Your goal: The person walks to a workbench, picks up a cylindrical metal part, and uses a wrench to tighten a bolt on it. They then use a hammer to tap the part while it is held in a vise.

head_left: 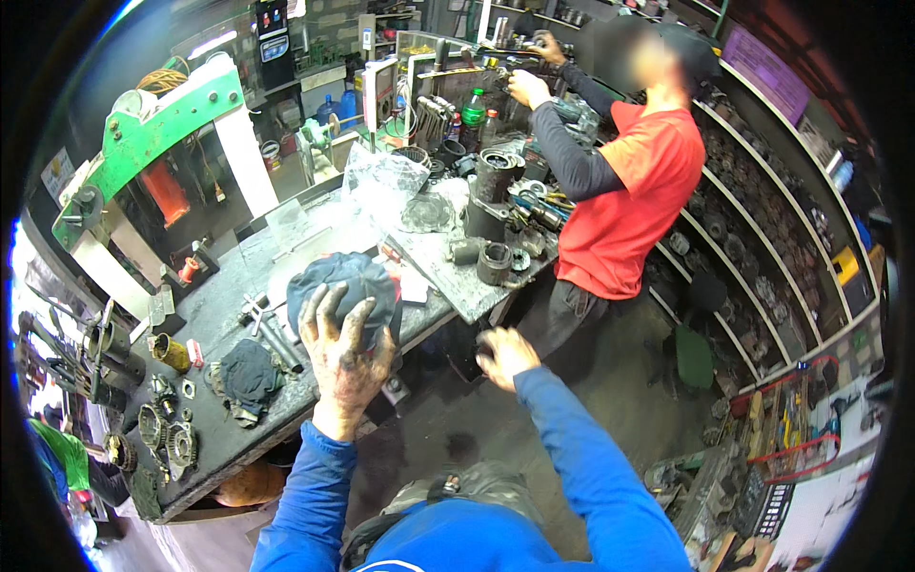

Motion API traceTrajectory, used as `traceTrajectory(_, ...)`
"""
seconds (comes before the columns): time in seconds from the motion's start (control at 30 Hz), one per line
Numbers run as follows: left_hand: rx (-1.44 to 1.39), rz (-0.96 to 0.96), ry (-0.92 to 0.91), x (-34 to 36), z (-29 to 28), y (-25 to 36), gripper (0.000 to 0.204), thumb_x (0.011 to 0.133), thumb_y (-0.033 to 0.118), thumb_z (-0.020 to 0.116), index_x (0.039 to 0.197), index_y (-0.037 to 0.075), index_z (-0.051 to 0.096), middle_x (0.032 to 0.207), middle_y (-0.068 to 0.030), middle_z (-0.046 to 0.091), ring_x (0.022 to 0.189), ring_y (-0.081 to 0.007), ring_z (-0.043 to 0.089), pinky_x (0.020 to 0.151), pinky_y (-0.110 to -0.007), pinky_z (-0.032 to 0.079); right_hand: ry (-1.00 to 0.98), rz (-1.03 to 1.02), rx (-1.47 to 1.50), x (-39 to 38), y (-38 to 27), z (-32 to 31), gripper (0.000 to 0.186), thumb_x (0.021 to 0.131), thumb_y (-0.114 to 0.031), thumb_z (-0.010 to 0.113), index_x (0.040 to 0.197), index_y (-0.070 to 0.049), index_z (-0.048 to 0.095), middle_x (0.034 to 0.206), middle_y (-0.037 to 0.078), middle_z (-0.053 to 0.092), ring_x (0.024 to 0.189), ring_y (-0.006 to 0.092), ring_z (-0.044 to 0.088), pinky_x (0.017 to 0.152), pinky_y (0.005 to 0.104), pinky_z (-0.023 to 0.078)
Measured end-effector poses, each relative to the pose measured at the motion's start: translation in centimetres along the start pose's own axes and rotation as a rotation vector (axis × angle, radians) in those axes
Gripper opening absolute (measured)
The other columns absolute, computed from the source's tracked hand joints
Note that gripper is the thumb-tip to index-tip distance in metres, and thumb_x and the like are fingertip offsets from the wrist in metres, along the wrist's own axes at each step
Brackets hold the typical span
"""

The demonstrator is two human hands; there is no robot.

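1. Ring-shaped metal parts (pixel 181 446) lie at the near left end of the dark workbench (pixel 224 286).
2. Behind them stands a yellow tin (pixel 171 354).
3. A crumpled dark rag (pixel 251 375) lies further right, with a T-shaped metal tool (pixel 277 343) just beside it.
4. The left hand (pixel 345 367), smudged with dirt, is raised with its fingers spread and bent in front of a dark cap (pixel 334 275). The cap is at the bench's front edge as seen here; whether the fingers grip it, I cannot tell.
5. Metal cylinders (pixel 495 264) stand on the bench beyond.
6. The right hand (pixel 513 360) is off the bench, above the floor, fingers curled; something dark shows at the fingertips, but I cannot tell whether it is held.
7. A co-worker (pixel 643 195) in an orange-red shirt reaches over the bench's far end.
8. Shelves (pixel 753 300) full of parts line the right side.
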State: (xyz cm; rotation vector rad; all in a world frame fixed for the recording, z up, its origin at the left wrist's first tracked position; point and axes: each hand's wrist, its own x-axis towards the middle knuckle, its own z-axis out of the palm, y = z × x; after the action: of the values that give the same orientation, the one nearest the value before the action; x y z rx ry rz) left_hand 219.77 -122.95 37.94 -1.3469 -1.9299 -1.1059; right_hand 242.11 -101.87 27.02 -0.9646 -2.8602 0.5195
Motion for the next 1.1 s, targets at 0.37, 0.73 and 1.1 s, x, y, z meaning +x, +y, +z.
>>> traceTrajectory(0.37,0.565,-0.162,-0.092,2.4,7.3,0.1,0.07,0.079,0.044,0.08,0.14,0.013,0.064,0.145,-0.0184,0.06,0.137,-0.042,0.053,0.117,-0.056,0.037,-0.092,-0.167,-0.548,31.8,5.5,3.5,0.032,0.101,-0.025,0.05,0.12,-0.011,0.072,0.127,0.009,0.073,0.127,0.0278,0.057,0.098,0.056,0.047)
traceTrajectory(0.73,0.598,-0.22,-0.13,2.8,7.8,0.2,0.062,0.087,0.047,0.07,0.13,0.004,0.066,0.136,-0.0226,0.065,0.126,-0.0453,0.06,0.112,-0.057,0.042,-0.012,-0.498,-0.366,30.3,1.2,-3.1,0.024,0.091,-0.017,0.062,0.109,-0.006,0.073,0.109,0.009,0.074,0.116,0.033,0.065,0.089,0.0525,0.054)
traceTrajectory(1.1,0.541,-0.221,-0.065,2.0,7.1,-0.4,0.061,0.077,0.047,0.076,0.124,0.009,0.071,0.13,-0.0153,0.069,0.122,-0.0381,0.065,0.11,-0.054,0.046,0.229,-0.565,1.024,24.5,-3.6,-13.0,0.072,0.076,-0.006,0.091,0.139,-0.002,0.057,0.126,0.012,0.066,0.113,0.0274,0.066,0.102,0.0378,0.054)
